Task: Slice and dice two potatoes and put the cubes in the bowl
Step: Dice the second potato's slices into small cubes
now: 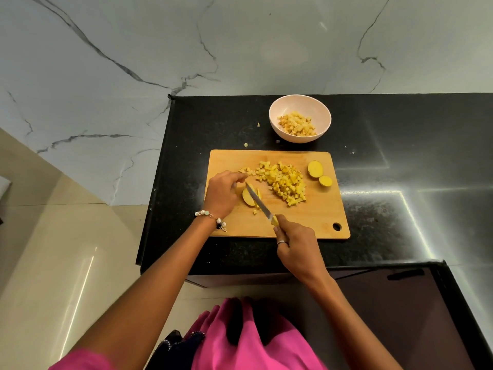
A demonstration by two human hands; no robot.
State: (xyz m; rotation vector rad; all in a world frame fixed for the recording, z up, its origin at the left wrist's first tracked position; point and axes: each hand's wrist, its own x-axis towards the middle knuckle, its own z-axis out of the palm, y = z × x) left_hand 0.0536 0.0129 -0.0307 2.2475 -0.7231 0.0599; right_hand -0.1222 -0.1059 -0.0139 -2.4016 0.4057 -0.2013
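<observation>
Left hand (pixel 222 194) pins potato slice (pixel 248 196) on cutting board (pixel 314 209), fingertips on its far-left edge. Right hand (pixel 296 245) clenched on knife (pixel 260 202), blade across slice. Cube pile (pixel 284 180) just right; bowl (pixel 300 121) far side w/ cubes.

A black speckled surface (pixel 400 209) stands against a pale marble wall (pixel 133 49) with dark veins. Left of the surface lies a beige tiled floor (pixel 53 249); below its right part, a dark cabinet front (pixel 400 316) shows
</observation>
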